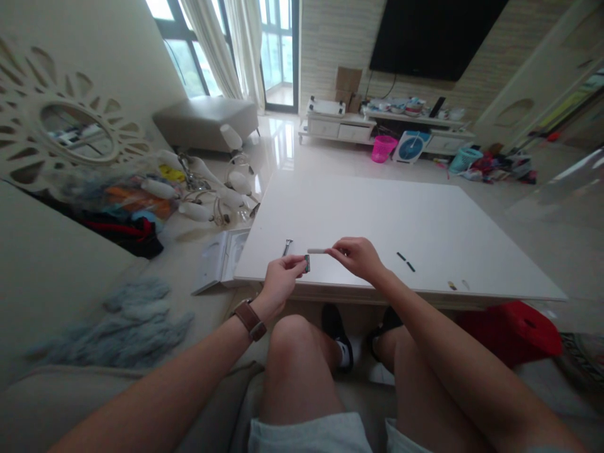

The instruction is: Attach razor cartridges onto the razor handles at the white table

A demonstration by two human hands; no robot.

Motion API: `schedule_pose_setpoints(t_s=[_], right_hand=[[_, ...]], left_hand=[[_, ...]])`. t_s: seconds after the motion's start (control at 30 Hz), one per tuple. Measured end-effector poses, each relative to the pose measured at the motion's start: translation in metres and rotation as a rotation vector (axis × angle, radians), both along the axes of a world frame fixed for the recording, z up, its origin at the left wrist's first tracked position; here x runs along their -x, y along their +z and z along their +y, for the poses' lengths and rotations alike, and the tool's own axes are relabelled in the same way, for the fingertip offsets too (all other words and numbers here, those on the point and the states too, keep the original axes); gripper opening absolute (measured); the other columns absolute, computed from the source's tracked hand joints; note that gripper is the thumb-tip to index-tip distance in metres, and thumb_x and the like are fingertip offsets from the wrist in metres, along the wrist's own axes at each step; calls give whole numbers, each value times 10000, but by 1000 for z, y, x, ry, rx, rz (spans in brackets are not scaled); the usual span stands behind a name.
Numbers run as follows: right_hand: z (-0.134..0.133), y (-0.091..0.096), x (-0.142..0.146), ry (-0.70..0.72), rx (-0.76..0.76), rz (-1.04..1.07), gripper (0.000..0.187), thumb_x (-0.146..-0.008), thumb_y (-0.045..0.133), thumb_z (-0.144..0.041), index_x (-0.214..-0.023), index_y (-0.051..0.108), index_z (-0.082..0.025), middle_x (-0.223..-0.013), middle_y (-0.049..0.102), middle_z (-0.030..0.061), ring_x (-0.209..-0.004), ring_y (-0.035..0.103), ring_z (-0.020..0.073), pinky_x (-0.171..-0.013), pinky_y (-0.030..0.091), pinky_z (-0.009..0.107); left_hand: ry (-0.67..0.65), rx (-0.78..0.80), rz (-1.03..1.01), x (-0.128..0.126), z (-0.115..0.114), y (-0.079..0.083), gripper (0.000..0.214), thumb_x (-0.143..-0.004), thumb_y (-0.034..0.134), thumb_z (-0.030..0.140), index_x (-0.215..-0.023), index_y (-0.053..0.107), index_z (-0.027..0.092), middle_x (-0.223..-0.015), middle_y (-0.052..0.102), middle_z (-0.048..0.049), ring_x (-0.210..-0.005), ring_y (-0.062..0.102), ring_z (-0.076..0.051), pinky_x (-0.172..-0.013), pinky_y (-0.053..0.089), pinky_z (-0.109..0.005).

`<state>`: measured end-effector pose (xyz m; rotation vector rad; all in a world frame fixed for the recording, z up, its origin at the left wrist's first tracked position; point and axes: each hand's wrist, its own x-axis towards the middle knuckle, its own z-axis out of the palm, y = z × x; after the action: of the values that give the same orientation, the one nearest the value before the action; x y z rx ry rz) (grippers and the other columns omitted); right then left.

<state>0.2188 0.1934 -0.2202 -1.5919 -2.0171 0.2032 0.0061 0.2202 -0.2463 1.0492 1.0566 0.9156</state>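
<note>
My left hand [282,277], with a brown watch strap on its wrist, pinches a small dark green piece [307,263] at the near edge of the white table [425,214]. My right hand [357,257] is closed on a short white stick-like part [316,251], held level and pointing left, just above the green piece. A small metal piece [287,246] lies on the table just beyond my left hand. Two short black strips [406,261] lie to the right of my right hand.
A white box [221,258] and a chandelier with white glass shades [212,189] lie on the floor to the left. A red stool [514,327] stands at the right of my knees. A TV cabinet, pink basket [383,148] and fan are far back.
</note>
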Motion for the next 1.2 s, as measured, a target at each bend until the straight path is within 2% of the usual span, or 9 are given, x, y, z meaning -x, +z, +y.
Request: schedule_pose_setpoints(t_s=[0.1,0.23,0.43,0.6,0.77,0.83,0.93,1.03,1.2], right_hand=[[0,1,-2,-15,-28,76,446,-940,523,-522,-753,718,-168,-651,631,38,-580,480,120,-595,303,264],[-1,-1,1,156,59,62,431,-940,527,-516,-774,731,-175,-667,645,34,-579,487,114,-591,308,258],[1,-2,-2,-15,-17,68,442,-946,512,-521,-789,735,-173,-672,652,50,-594,496,129,-598,309,269],[0,0,0,110,54,-8,412,-943,528,-508,-796,742,-188,-691,660,36,-587,504,116,-590,301,260],[-1,3,0,-6,-9,32,415,-940,535,-505,-785,741,-179,-686,659,42,-599,514,120,-605,313,263],[-1,2,1,43,14,70,414,-939,537,-503,-798,748,-175,-691,665,43,-599,513,117,-604,319,259],[-1,0,2,137,137,79,425,-913,566,-525,-777,760,-171,-666,667,37,-576,493,107,-580,311,251],[-1,1,-6,151,245,85,442,-880,599,-550,-754,770,-163,-610,656,31,-539,461,100,-551,296,251],[-1,2,-15,121,190,176,440,-886,598,-531,-758,766,-145,-618,659,32,-545,455,99,-553,311,251]], left_hand=[[1,19,-1,0,0,1,272,-634,807,314,-825,765,124,-769,725,-82,-706,607,-151,-700,447,-290],[-12,20,5,1,0,1,275,-635,805,298,-844,767,123,-730,715,-70,-688,601,-148,-685,438,-285],[-6,3,17,0,0,0,262,-646,793,308,-832,770,126,-765,724,-79,-687,592,-144,-682,434,-282],[-12,-3,19,0,0,0,266,-636,800,311,-827,773,127,-708,706,-64,-662,573,-142,-657,417,-278],[-3,7,1,1,0,1,272,-630,800,322,-815,773,124,-749,720,-79,-672,575,-142,-675,426,-285],[-17,1,4,0,0,0,277,-633,797,324,-825,775,126,-742,715,-76,-672,571,-141,-672,421,-284],[0,22,7,0,0,0,281,-617,806,301,-838,774,131,-724,705,-67,-686,582,-147,-684,425,-287],[9,31,21,0,0,1,259,-619,800,287,-824,775,131,-726,707,-70,-693,583,-149,-691,430,-289],[-8,15,47,0,-1,2,255,-630,799,306,-812,776,130,-740,714,-79,-697,582,-152,-684,429,-289]])
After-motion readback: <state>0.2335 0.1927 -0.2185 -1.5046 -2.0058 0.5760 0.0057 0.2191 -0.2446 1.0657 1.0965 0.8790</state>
